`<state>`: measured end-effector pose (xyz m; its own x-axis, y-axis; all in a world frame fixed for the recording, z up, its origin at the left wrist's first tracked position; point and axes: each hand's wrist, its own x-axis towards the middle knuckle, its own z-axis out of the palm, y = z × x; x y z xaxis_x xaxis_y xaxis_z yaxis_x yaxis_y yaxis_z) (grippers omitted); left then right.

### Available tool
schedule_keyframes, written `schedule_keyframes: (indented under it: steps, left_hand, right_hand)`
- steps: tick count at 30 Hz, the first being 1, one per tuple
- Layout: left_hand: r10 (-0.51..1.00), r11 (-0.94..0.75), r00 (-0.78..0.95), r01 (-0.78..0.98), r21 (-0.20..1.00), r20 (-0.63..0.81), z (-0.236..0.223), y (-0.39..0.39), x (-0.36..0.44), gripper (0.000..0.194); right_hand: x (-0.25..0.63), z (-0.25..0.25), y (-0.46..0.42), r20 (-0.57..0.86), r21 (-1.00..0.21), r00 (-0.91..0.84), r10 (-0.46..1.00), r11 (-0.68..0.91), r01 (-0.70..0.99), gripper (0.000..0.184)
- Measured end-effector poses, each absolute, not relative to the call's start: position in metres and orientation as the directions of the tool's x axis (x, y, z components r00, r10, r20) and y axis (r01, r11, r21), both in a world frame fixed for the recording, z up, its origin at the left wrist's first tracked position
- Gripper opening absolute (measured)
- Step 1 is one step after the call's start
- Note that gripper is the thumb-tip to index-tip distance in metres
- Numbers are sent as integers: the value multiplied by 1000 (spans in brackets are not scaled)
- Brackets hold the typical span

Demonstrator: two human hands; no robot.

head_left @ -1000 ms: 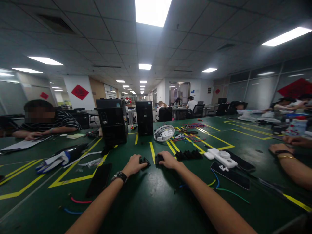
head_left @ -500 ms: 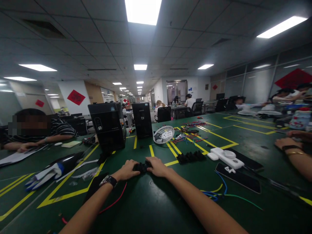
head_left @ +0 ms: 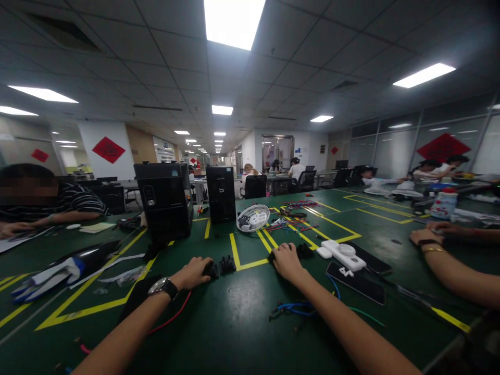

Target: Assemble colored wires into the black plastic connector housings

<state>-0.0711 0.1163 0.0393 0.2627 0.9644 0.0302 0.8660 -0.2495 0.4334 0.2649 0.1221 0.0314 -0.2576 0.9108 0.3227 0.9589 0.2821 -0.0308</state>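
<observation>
My left hand [head_left: 193, 272], with a watch on its wrist, lies on the green table [head_left: 242, 333] with its fingers closed on a small black plastic connector block [head_left: 219, 267]. The block's outer end sticks out to the right of the fingers. My right hand [head_left: 287, 260] is further right, apart from the left. Its fingers curl down over the left end of a row of black connector pieces [head_left: 304, 251]. What lies under those fingers is hidden.
Two black computer towers [head_left: 164, 200] [head_left: 221, 192] and a white fan [head_left: 253, 217] stand behind my hands. A white power strip [head_left: 339, 253], a black slab [head_left: 355, 281] and loose coloured wires [head_left: 289, 308] lie to the right. A co-worker's arm [head_left: 449, 265] rests far right; another person [head_left: 35, 203] sits left.
Half a second ago both hands met on the black block. My right hand has since moved right to the row of black pieces; my left hand stays with the block.
</observation>
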Motion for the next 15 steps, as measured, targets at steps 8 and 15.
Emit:
schedule_keyframes:
  steps: [8,15]
  left_hand:
    - [970,-207,239,905,372,-40,44,129,-59,58]
    - [982,-143,-26,548,824,188,60,105,-24,63]
  right_hand:
    - [233,30,112,327,-146,-197,924,255,956,25]
    - [217,30,99,341,-301,-172,924,280,912,34]
